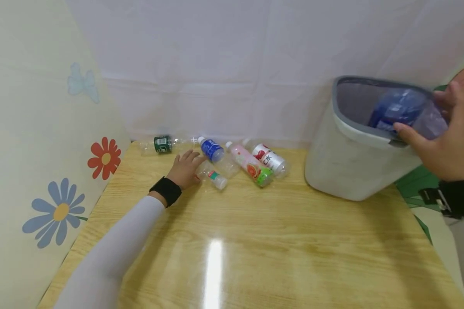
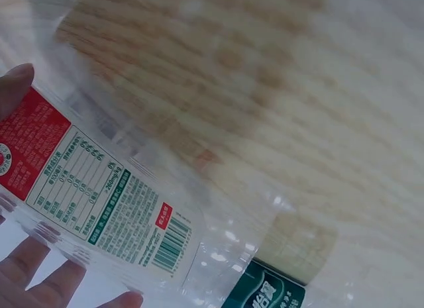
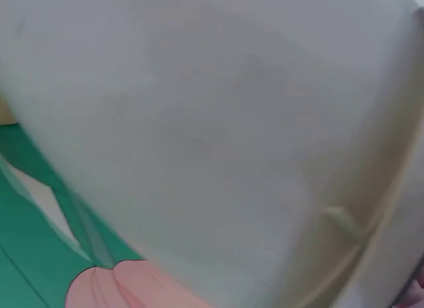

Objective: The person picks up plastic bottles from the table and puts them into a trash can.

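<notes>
My left hand [image 1: 185, 169] is at the base end of a small clear plastic bottle [image 1: 217, 179] with a white cap. In the left wrist view, thumb and fingers lie along opposite sides of this bottle [image 2: 109, 195], by its red and white label. My right hand [image 1: 448, 133] is over the right side of a light grey trash bin [image 1: 355, 159], thumb and fingers spread apart, the thumb near the rim. Inside the bin lies a blurred clear bottle with blue [image 1: 400, 107]. Only the bin's outer wall [image 3: 199, 142] fills most of the right wrist view; the right hand is hidden there.
A green-labelled bottle [image 1: 163, 144] lies by the back cloth. Right of the left hand lie a blue-labelled bottle [image 1: 212, 150], a pink bottle [image 1: 251, 165] and a bottle with a white and red label [image 1: 270, 158]. All rest on a wooden table [image 1: 255, 240].
</notes>
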Tool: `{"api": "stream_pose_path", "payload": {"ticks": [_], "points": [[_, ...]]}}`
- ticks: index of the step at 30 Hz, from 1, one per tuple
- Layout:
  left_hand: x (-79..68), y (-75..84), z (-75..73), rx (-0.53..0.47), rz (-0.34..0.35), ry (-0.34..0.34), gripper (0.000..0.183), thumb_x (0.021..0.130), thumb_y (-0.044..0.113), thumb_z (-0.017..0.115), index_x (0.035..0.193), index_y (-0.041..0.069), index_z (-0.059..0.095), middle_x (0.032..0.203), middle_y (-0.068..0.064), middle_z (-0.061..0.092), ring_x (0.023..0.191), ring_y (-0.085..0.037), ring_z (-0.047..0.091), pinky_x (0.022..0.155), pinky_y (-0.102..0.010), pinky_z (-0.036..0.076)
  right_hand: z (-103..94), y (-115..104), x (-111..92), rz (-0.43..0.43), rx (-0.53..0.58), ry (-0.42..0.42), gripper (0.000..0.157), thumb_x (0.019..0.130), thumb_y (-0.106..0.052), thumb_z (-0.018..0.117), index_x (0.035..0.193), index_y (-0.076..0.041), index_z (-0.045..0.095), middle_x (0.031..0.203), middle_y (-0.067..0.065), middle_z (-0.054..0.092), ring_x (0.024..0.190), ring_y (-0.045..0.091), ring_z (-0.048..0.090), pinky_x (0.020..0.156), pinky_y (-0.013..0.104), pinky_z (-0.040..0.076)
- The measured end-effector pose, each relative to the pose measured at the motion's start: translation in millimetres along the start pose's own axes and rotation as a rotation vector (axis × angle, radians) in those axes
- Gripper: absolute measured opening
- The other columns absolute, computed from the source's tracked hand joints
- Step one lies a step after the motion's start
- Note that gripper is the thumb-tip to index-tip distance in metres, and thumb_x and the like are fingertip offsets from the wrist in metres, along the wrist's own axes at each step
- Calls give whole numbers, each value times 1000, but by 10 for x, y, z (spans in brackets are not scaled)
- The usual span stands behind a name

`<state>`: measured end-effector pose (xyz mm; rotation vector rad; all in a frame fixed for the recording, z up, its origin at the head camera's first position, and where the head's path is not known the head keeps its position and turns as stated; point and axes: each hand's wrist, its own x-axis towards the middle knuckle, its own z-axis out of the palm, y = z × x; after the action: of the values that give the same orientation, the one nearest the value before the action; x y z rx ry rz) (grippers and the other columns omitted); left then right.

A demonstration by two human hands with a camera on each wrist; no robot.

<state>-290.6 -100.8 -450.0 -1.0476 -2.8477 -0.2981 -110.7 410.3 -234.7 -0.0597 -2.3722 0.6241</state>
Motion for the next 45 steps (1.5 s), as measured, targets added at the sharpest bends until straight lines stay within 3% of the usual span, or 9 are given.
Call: {"api": "stream_pose_path", "payload": {"ticks": [2,6,9,13,18,25,33,37,45], "points": [[-43,17,-33,-20,-1,31,78,71,23,80,139,16,42,139,-16,38,133,-37,22,100,-65,23,11,-60,-25,-39,18,57,84,84,-18,70,148,-24,16,145,3,32,131,20,28,110,31,17],[-120,105,-122,-76,18,138,79,70,30,82,137,14,43,136,-15,40,130,-35,27,101,-60,27,69,-259,-116,-199,43,144,75,84,-41,65,145,-17,28,141,-5,36,128,20,33,108,31,23],[-162,237,-203,-170,53,232,82,68,33,84,135,11,44,134,-15,42,127,-33,33,101,-55,31,181,-455,-237,-355,44,167,76,82,-57,58,139,-9,40,136,5,43,122,29,37,104,37,29],[-204,477,-314,-374,96,319,81,67,31,85,133,8,43,132,-14,42,122,-27,38,100,-47,35,430,-722,-441,-445,141,119,80,85,-59,55,135,2,42,130,24,46,116,35,39,100,38,32],[-265,800,-418,-635,119,373,81,68,27,86,134,11,41,131,-6,42,119,-19,39,98,-42,38,905,-904,-732,-491,270,10,77,86,-54,59,135,3,42,130,21,46,113,33,42,98,34,33],[-359,1320,-525,-1009,95,302,79,71,18,84,136,15,39,136,-5,42,125,-16,36,96,-44,40,1517,-1107,-1144,-490,385,-183,75,85,-43,62,142,-2,34,135,17,41,121,31,38,103,41,32],[-518,1756,-644,-1294,166,192,73,74,-2,75,135,5,37,129,-6,47,117,-20,45,98,-45,37,1809,-1317,-1443,-444,456,-262,79,88,-51,59,146,-5,28,142,12,34,125,29,34,101,47,35],[-541,1813,-603,-1355,209,158,71,75,-4,73,135,4,37,126,-5,48,114,-22,48,98,-45,37,1861,-1354,-1545,-428,484,-243,76,90,-49,57,144,-4,30,139,13,37,125,30,35,104,45,32],[-552,1850,-596,-1336,223,143,75,74,-3,74,137,5,34,131,-5,45,117,-20,46,98,-45,37,1836,-1362,-1592,-435,493,-215,75,90,-48,58,141,1,33,137,16,40,124,31,37,105,43,30]]}}
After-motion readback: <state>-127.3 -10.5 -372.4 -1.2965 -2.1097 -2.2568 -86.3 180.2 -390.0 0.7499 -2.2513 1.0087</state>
